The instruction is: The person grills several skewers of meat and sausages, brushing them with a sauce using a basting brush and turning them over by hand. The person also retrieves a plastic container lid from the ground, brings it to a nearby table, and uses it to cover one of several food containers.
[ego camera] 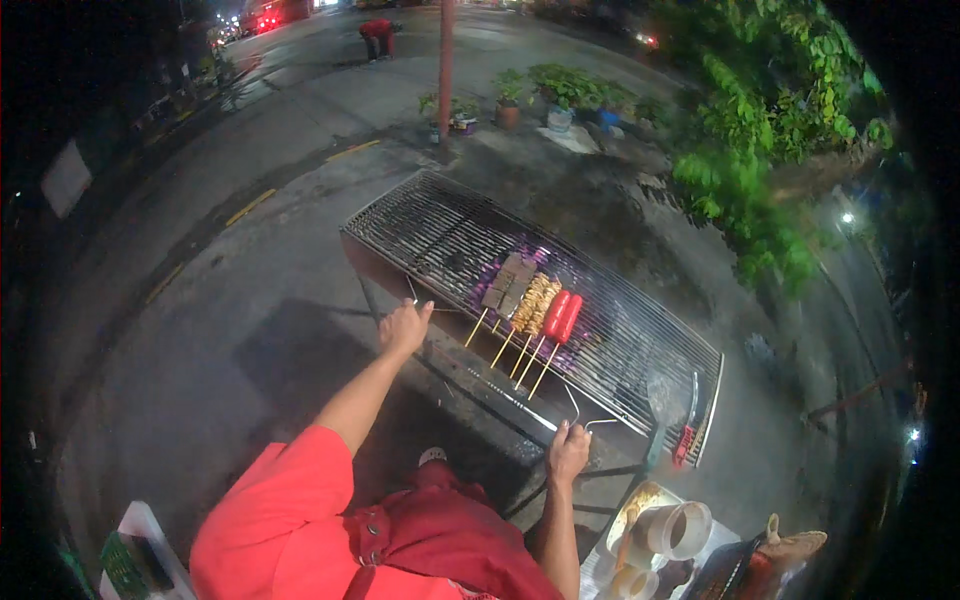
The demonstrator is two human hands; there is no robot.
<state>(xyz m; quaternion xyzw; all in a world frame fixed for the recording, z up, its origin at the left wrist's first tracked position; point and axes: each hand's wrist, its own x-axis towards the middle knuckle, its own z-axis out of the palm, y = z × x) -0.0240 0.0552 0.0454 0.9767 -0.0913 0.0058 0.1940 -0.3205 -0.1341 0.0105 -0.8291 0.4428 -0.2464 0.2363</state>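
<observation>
A long charcoal grill (465, 225) with a wire grate stands before me. My left hand (405, 328) is closed around the left bent-wire handle at the grate's near edge. Further right, my right hand (568, 451) grips the right wire handle (576, 405). Between the hands, skewers lie over purple-glowing coals, their bamboo sticks jutting toward me. Dark block-shaped pieces (510, 285) are on the left, browned, folded skewered pieces (535, 304) in the middle, and two red hotdogs (562, 319) on the right.
A spatula (657, 412) and a red-handled utensil (685, 442) lie at the grate's right end. Below them are a metal tray (652, 495) and a plastic tub (684, 531). Beyond stand a pole (446, 75), potted plants (559, 86) and a bending person (377, 37).
</observation>
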